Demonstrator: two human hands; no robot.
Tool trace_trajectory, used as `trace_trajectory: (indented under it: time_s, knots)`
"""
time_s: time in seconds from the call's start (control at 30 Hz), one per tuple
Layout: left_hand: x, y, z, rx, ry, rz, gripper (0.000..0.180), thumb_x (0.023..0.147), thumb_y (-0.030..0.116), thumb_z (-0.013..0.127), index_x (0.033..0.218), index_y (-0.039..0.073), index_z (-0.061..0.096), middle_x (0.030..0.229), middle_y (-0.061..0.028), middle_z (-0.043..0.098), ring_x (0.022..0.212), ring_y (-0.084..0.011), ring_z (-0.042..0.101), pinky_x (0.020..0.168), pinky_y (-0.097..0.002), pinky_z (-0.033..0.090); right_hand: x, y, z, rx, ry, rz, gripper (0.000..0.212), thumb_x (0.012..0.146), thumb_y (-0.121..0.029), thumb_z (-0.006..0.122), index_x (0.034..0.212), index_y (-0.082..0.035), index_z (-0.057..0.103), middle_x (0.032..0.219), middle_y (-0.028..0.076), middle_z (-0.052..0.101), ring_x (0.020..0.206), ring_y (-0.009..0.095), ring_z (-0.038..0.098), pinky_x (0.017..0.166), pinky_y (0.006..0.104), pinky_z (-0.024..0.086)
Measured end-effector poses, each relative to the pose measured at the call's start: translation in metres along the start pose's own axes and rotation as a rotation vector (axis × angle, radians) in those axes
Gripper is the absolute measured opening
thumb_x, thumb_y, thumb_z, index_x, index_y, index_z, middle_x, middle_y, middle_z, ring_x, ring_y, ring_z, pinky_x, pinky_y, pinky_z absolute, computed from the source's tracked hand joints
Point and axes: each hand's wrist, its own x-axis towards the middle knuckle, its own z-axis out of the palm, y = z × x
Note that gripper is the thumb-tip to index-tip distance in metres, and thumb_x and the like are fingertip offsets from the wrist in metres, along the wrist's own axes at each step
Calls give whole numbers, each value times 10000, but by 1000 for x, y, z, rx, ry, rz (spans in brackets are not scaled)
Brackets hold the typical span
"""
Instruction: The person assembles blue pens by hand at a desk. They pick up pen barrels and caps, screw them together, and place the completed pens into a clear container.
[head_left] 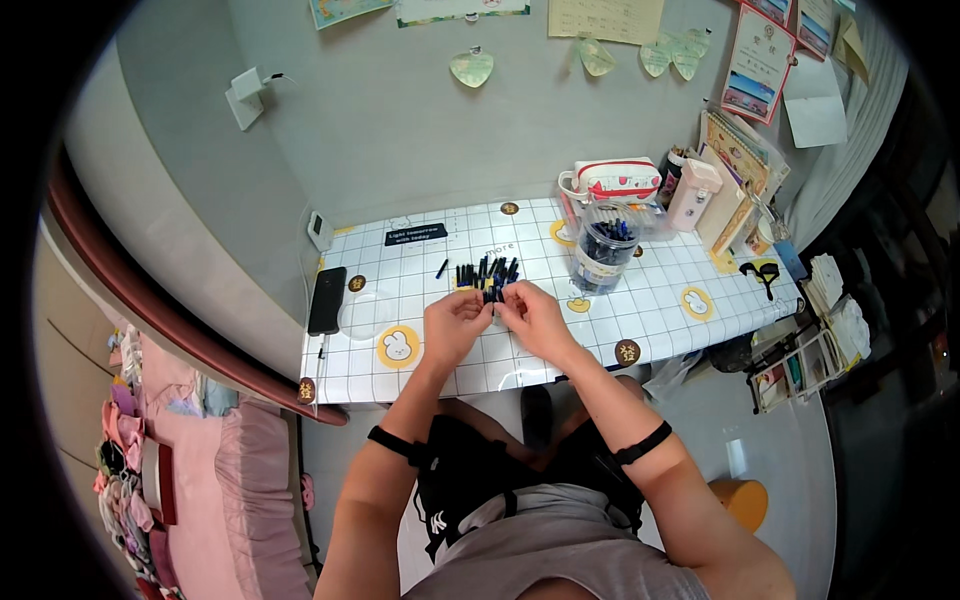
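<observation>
Both hands meet over the middle of the table, fingertips pinched together. My left hand [457, 322] and my right hand [532, 318] hold short dark sticks [490, 295] between them; they look like ink cartridges, but they are too small to name surely. Just beyond the fingers lies a loose row of similar dark sticks [485, 272], with a single stick [442, 268] apart to its left. To the right of my hands stands a clear plastic jar [598, 272] with many dark blue sticks inside. A clear round lid [367, 316] lies flat on the left.
The table [470, 375] has a white checked cover. On its left lie a black phone [327, 300] and cable. At the back right are a white pencil case [618, 178], a pink box [694, 195] and upright books [735, 170]. Black scissors [765, 275] lie far right.
</observation>
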Motion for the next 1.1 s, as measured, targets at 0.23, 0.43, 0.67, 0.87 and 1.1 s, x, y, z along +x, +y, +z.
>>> trace_trajectory:
  time_s: [0.23, 0.43, 0.67, 0.87, 1.1]
  knots:
    - [-11, -20, 7, -50, 4, 98, 225, 935, -67, 849, 1149, -77, 780, 1058, -79, 811, 943, -125, 791, 875, -273, 657, -17, 3, -5, -51, -21, -95, 174, 1011, -21, 769, 1125, 4, 639, 994, 89, 629, 804, 206, 644, 719, 326, 541]
    - [-15, -12, 7, 213, 23, 207, 239, 943, -50, 848, 1172, -68, 785, 1038, -100, 840, 926, -139, 821, 853, -274, 656, -14, 7, -2, -111, 32, -181, 159, 992, -16, 769, 1113, 5, 667, 993, 117, 657, 849, 280, 683, 737, 381, 567]
    - [-19, 5, 8, 236, 17, 221, 210, 968, -3, 850, 1162, -66, 802, 1065, -158, 863, 962, -182, 848, 870, -301, 660, -15, 7, -4, -54, 61, -114, 176, 969, 3, 802, 1119, 6, 711, 992, 100, 705, 856, 232, 712, 750, 333, 584]
    - [-17, 5, 6, 246, -14, 245, 181, 999, 2, 827, 1161, -74, 802, 1071, -161, 846, 978, -205, 844, 883, -307, 663, -15, 6, -4, -24, 54, -94, 184, 976, 6, 807, 1146, -3, 738, 984, 91, 730, 846, 199, 726, 734, 304, 585]
    - [-15, -2, 2, 216, -38, 209, 202, 994, -8, 838, 1183, -70, 807, 1088, -138, 838, 1005, -193, 831, 902, -306, 667, -16, 8, -4, -39, 50, -95, 216, 977, -13, 822, 1188, -15, 776, 987, 101, 755, 843, 200, 742, 749, 304, 600]
